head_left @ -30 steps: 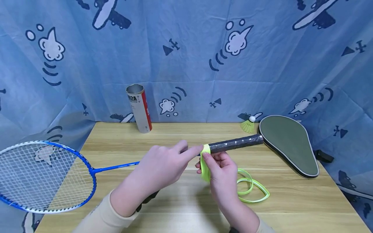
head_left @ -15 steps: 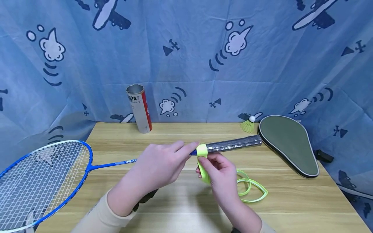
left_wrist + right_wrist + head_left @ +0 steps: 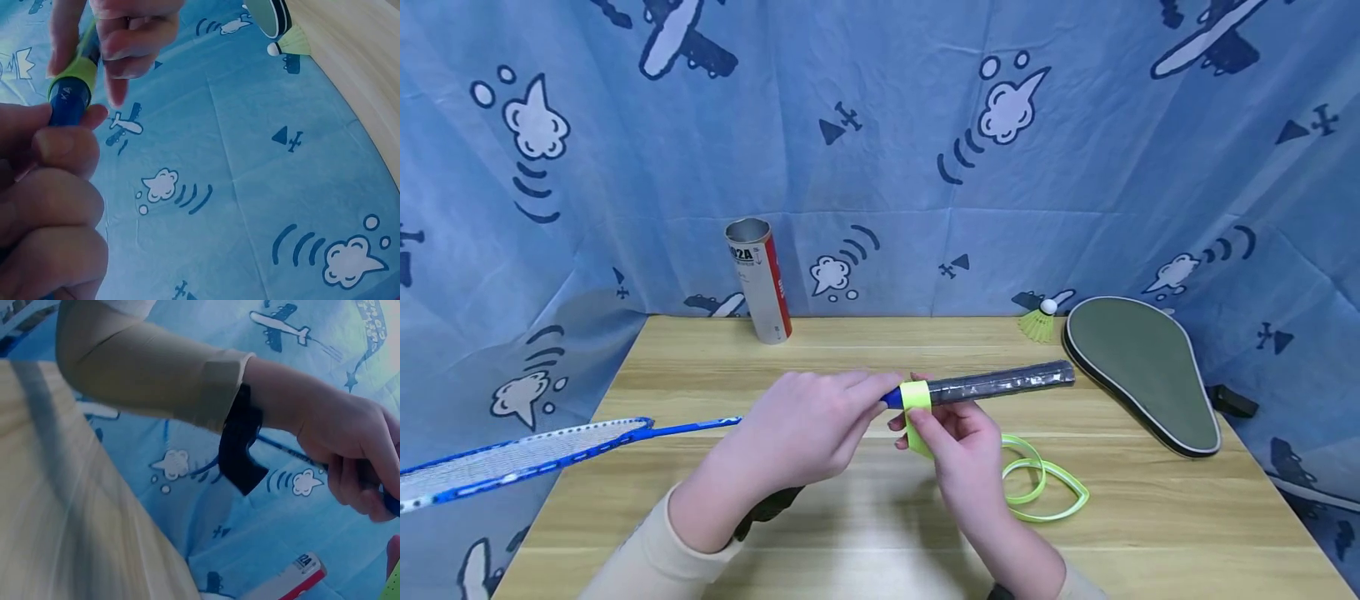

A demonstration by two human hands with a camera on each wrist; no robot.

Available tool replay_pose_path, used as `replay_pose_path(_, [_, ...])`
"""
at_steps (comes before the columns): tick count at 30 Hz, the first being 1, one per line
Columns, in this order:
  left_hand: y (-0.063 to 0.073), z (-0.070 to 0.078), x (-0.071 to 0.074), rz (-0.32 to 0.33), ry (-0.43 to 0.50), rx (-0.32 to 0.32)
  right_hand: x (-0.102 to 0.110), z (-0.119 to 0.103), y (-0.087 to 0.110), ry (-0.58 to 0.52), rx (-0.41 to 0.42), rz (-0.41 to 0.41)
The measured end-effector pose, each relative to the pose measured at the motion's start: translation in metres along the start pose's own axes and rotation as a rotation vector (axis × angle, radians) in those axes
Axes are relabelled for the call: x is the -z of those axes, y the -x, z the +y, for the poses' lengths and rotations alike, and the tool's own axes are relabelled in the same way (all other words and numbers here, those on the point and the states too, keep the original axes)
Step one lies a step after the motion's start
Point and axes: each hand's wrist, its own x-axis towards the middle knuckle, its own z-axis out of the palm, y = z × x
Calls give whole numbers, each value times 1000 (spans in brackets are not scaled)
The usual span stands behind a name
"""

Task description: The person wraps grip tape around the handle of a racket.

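Note:
A blue badminton racket (image 3: 696, 427) is held over the table, its head nearly edge-on at the left and its dark handle (image 3: 1000, 384) pointing right. My left hand (image 3: 816, 429) grips it near the blue cone (image 3: 70, 103), fingers curled round in the left wrist view. A band of yellow-green grip tape (image 3: 915, 395) circles the handle's start beside the cone. Below that band, my right hand (image 3: 964, 450) pinches the tape between thumb and fingers. Loose tape loops (image 3: 1047, 500) hang beyond the right wrist; part of the strip is hidden behind the right hand.
A shuttlecock tube (image 3: 760, 283) stands at the table's back left. Toward the back right are a yellow shuttlecock (image 3: 1039, 322) and a green paddle-shaped case (image 3: 1142, 367). Behind the wooden table (image 3: 1187, 533) hangs a blue printed curtain (image 3: 880, 167).
The racket has rolled about its shaft, its head turning from face-on to nearly edge-on. Band and both hands have shifted slightly left, and the handle's butt sits a little lower.

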Motion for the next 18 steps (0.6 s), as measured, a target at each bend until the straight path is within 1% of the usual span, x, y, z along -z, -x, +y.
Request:
replay_pose_path(2, [-1, 0, 0, -2, 20, 4, -1, 0, -1, -35, -7, 5])
replay_pose_path(4, [-1, 1, -1, 7, 14, 9, -3, 1, -2, -62, -20, 24])
replay_pose_path(6, [-1, 2, -3, 33, -24, 2, -5, 0, -3, -87, -41, 55])
replay_pose_path(8, [-1, 3, -6, 72, -78, -19, -6, -1, -3, -90, -57, 81])
replay_pose_path(11, [1, 3, -10, 141, -157, -59, -7, -3, -5, -65, -80, 104])
replay_pose_path(13, [2, 2, -12, 168, -188, -78, -7, -4, -4, -20, -103, 113])
replay_pose_path(15, [3, 0, -13, 181, -201, -84, -6, -6, -4, 20, -128, 122])
replay_pose_path(18, [4, -1, -13, 175, -202, -79, -4, -8, -2, 85, -141, 119])
